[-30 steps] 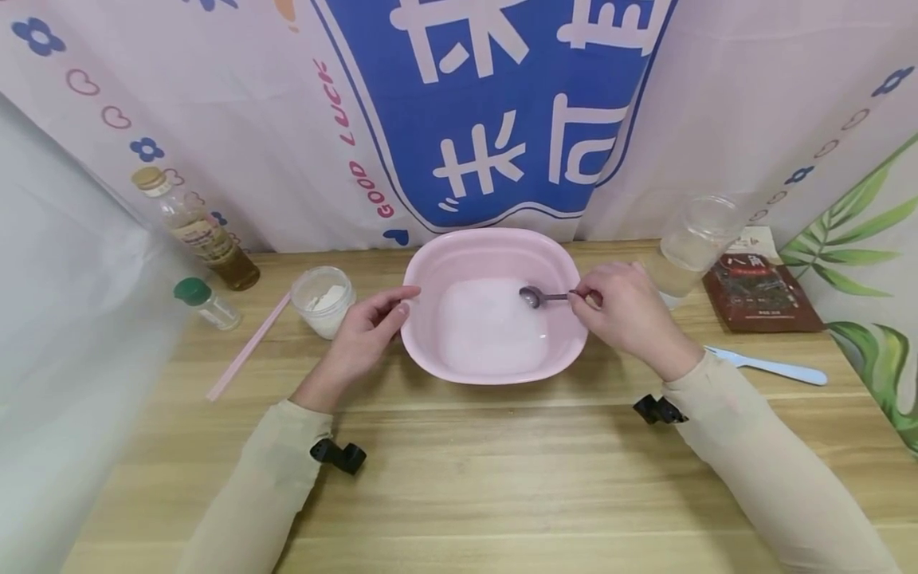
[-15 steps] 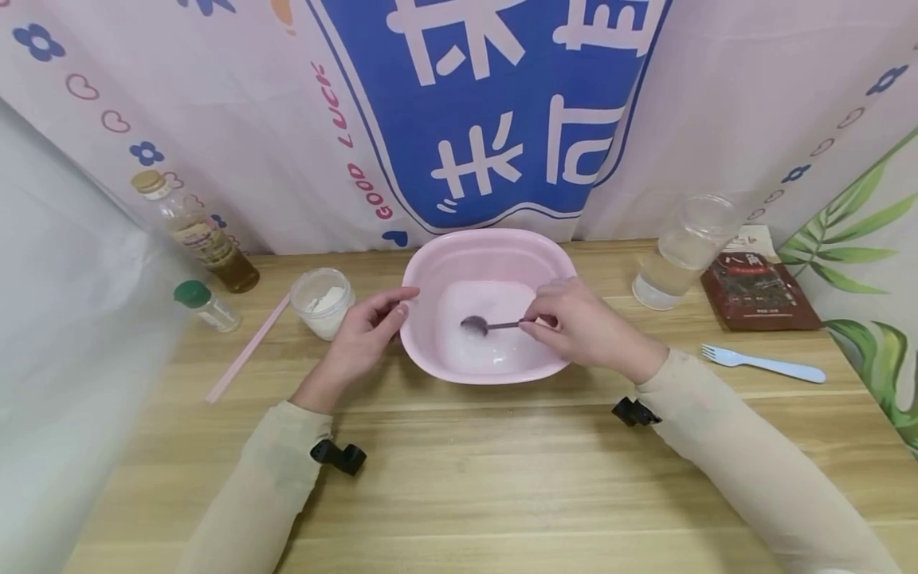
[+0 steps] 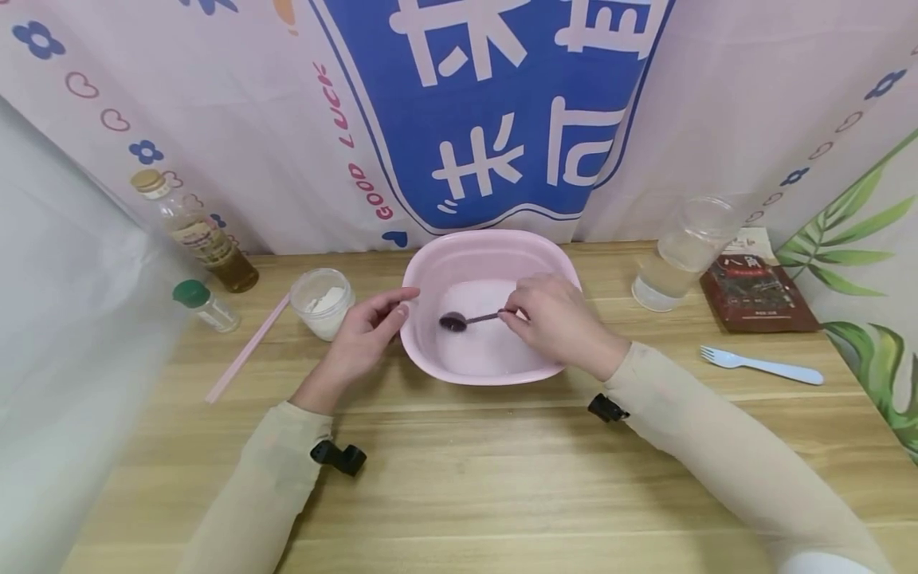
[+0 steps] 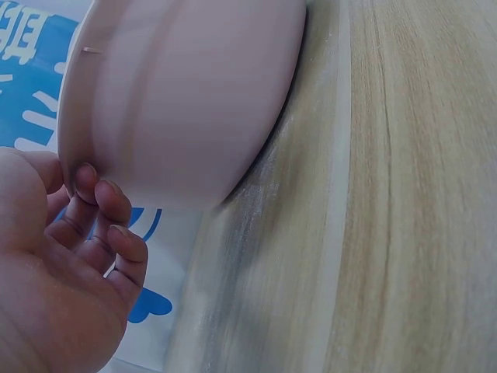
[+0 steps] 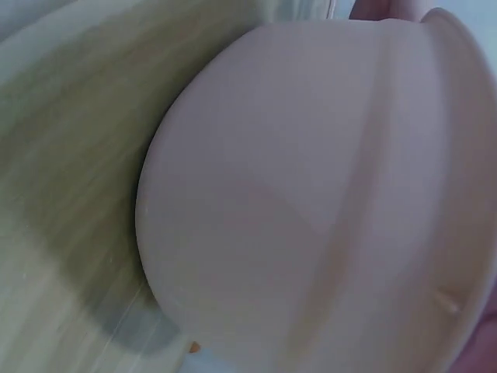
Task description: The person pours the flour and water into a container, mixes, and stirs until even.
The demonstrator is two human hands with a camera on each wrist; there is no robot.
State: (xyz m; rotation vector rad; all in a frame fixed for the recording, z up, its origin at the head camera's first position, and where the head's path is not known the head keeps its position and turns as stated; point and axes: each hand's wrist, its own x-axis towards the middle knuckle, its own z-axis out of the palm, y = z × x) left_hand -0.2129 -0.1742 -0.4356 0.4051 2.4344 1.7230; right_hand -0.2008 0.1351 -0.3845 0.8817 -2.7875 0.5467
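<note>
A pink plastic basin [image 3: 495,379] stands on the wooden table, with whitish liquid [image 3: 482,347] in its bottom. My left hand [image 3: 358,335] pinches the basin's left rim between thumb and fingers; in the left wrist view its fingertips [image 4: 114,200] curl under the rim. Over the basin, my right hand [image 3: 555,323] pinches the handle of a dark metal spoon [image 3: 453,321]. The spoon's bowl points left, down in the liquid near the left inner wall. In the right wrist view the basin's outer wall [image 5: 256,194] hides the spoon and most of that hand.
Left of the basin are an open jar of white powder [image 3: 323,307], a pink stick [image 3: 247,348], a green-capped shaker [image 3: 208,306] and an oil bottle [image 3: 204,239]. To the right are a clear cup of water [image 3: 670,267], a brown packet [image 3: 762,293] and a blue fork [image 3: 763,366].
My right hand has carried the spoon leftward through the basin, from the right inner wall to the left side. The left hand stays at the rim.
</note>
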